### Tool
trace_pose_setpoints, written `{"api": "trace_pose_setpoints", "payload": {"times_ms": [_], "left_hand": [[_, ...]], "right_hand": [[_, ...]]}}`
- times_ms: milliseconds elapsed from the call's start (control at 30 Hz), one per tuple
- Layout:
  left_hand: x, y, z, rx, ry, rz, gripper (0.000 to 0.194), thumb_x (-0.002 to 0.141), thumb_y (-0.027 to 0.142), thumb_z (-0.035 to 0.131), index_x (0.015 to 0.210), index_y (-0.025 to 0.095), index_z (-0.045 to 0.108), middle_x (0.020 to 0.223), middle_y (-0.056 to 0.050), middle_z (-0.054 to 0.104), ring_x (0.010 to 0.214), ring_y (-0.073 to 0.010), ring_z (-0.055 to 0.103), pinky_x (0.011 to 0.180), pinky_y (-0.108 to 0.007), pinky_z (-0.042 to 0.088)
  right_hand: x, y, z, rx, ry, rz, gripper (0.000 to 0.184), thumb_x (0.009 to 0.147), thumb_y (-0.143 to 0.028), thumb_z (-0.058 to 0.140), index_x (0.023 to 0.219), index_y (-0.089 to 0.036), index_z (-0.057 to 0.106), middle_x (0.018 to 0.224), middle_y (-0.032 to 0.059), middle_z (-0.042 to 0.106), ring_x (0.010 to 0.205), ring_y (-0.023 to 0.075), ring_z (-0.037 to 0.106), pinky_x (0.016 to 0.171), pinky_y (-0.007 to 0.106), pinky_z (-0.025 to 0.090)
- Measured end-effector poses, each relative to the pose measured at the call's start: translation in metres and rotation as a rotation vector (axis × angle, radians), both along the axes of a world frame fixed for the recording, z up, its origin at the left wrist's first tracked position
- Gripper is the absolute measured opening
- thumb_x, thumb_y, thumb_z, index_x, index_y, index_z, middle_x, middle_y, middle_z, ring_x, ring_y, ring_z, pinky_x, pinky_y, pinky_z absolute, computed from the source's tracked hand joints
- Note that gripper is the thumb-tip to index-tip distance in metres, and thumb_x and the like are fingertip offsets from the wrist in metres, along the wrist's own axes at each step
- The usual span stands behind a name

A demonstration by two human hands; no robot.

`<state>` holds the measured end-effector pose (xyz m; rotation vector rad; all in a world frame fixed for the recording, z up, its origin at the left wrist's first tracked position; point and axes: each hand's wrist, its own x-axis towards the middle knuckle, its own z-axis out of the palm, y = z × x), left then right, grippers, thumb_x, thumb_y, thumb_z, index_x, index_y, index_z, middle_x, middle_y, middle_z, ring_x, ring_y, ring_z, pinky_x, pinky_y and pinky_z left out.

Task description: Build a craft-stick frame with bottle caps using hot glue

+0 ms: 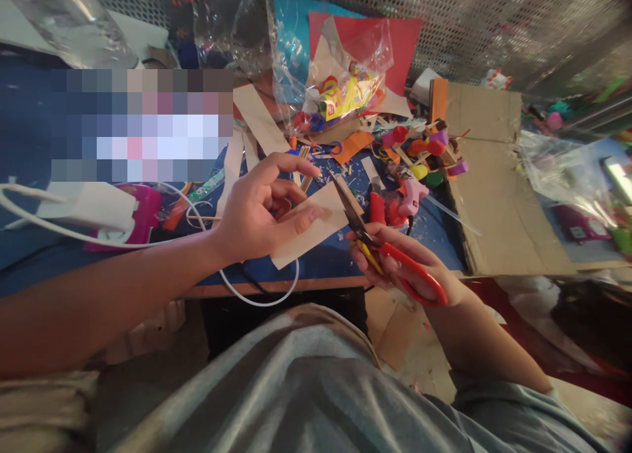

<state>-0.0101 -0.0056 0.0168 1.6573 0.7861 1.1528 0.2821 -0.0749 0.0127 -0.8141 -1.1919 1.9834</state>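
Long paper (pixel 320 226) is pinched by the left hand (pixel 261 209), its right end beside scissors (pixel 366 236) gripped by the right hand (pixel 419 250)

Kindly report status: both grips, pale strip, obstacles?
Left grip: holding pale strip. Right grip: holding red-handled scissors, blades by strip's end. White cable loops close to strip, possible snag.

Scissors (pixel 407 265), glue gun (pixel 413 195), cardboard (pixel 494 196) and red sheet (pixel 405 48) suggest a craft workspace.
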Motion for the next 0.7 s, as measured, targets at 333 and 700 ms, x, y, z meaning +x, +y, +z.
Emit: {"api": "trace_pose_setpoints", "payload": {"times_ms": [333,700], "left_hand": [[0.0,0.003,-0.005,0.02,-0.007,0.022,0.044,0.09,0.037,0.09,0.128,0.028,0.069,0.077,-0.001,0.079,0.044,-0.0103,0.055,0.038,-0.025,0.034],[0.001,0.004,-0.004,0.054,-0.056,0.008,0.043,0.091,0.027,0.088,0.127,0.029,0.065,0.07,0.005,0.074,0.039,-0.007,0.046,0.035,-0.024,0.028]], "right_hand": [[-0.006,0.001,0.011,-0.044,-0.05,-0.029,0.047,0.097,-0.051,0.089,0.135,-0.025,0.079,0.095,0.0019,0.068,0.063,0.0056,0.051,0.053,0.022,0.036],[-0.009,0.001,0.016,-0.097,-0.135,-0.105,0.06,0.087,-0.052,0.099,0.132,-0.021,0.075,0.086,-0.0016,0.068,0.055,0.0049,0.052,0.048,0.021,0.039]]}}
